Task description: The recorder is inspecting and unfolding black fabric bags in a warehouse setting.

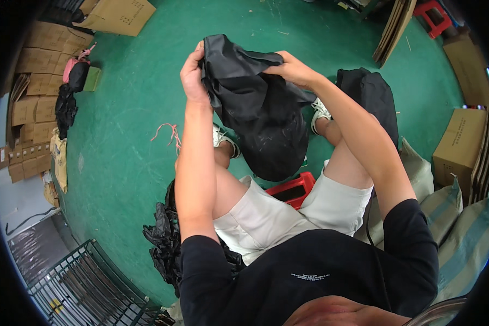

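Observation:
A black fabric bag (244, 81) stretches up from between my knees, its thin, shiny cloth creased and folded. My left hand (194, 76) grips the upper left edge, fingers curled behind the cloth. On the other side, my right hand (294, 70) pinches the upper right edge. The lower part of the bag bulges into a rounded shape with pale smudges and hangs down toward the floor. Whatever lies inside is hidden. Behind my right forearm stands another black fabric bundle (368, 92).
A red plastic stool (296, 187) shows between my thighs. Crumpled black plastic (162, 233) lies at my left, with pink string (171, 133) on the green floor. Cardboard boxes (38, 84) line the left wall. Woven sacks (467, 239) and a carton (459, 138) stand at right.

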Tool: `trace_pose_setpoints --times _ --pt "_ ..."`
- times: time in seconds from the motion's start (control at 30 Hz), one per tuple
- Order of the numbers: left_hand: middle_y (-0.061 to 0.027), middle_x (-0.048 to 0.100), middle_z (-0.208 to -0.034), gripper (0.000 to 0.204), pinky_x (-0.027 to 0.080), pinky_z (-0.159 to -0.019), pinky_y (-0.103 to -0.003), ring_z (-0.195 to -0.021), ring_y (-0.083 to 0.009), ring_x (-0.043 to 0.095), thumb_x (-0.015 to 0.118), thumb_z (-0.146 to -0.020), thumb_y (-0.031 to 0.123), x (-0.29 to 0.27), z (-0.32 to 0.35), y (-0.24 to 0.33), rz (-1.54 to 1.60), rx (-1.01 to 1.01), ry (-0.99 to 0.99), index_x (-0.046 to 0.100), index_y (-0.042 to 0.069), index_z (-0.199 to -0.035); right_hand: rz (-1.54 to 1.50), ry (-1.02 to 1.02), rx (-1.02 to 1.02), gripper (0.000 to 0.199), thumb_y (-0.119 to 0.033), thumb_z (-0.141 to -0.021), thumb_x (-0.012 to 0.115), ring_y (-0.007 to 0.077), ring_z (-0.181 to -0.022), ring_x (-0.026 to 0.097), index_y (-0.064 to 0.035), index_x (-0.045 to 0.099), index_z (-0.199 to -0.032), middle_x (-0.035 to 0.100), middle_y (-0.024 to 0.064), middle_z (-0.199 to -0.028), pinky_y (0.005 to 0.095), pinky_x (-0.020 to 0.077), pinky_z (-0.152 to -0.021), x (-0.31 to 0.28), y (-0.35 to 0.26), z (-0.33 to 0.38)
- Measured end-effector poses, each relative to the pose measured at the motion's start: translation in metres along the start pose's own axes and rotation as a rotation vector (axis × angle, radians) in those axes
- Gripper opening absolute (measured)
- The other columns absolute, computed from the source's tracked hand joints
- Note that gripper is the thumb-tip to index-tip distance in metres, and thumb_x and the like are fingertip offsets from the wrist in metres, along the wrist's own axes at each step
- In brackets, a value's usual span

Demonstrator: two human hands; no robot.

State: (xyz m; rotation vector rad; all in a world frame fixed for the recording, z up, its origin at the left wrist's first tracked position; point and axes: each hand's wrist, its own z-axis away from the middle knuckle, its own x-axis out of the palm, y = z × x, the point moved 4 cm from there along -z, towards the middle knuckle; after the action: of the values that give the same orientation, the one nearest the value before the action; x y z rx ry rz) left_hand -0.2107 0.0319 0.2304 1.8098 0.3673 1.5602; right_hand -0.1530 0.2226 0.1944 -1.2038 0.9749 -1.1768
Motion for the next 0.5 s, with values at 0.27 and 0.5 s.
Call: trace_pose_setpoints --times 0.27,0.5 --pt "-0.0083 0.064 -0.09 0.014 0.052 -0.076 -0.034 -0.081 -0.0206 0.062 0.06 -0.085 0.009 -0.072 -0.068 -0.038 -0.042 -0.173 0.39 0.058 0.0 -0.096 -0.202 0.428 0.202 0.038 -0.022 -0.091 0.043 0.0195 -0.099 0.06 0.0036 0.058 -0.115 0.063 0.0107 -0.112 0.031 0.0454 -0.088 -0.049 0.023 -0.027" --pt "-0.0206 0.052 -0.114 0.081 0.046 -0.088 -0.033 -0.106 -0.0247 0.055 0.079 -0.07 0.01 -0.026 -0.063 -0.048 -0.46 -0.007 0.34 0.029 -0.007 -0.132 -0.412 0.375 0.137 0.046 -0.031 -0.097 0.034 0.0215 -0.111 0.056 -0.0009 0.054 -0.125 0.058 0.0118 -0.125 0.0316 0.0406 -0.098 -0.038 0.019 -0.031"
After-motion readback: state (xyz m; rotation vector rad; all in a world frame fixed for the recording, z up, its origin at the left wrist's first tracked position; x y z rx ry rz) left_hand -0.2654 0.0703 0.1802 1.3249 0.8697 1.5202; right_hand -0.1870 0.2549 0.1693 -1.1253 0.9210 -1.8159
